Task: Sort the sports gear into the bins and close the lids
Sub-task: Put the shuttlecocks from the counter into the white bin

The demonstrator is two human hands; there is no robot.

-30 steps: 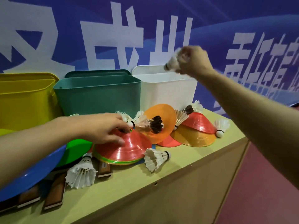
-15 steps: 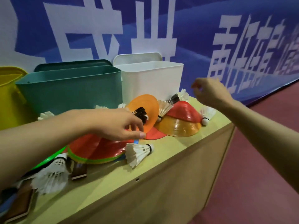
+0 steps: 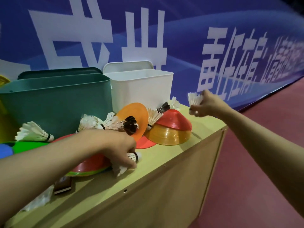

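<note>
Two white shuttlecocks are in hand: the left hand curls over one shuttlecock lying at the bench's front edge, and the right hand pinches another shuttlecock just above the bench's right end. About five more shuttlecocks lie loose among the cones, which make roughly five visible discs: red over yellow, an orange one tilted up, a flat red one, and a red-over-green stack under the left wrist. Along the bench's back edge stand two open bins, the green bin and the white bin, each with its lid upright behind, and a yellow sliver of a third shows at the far left.
</note>
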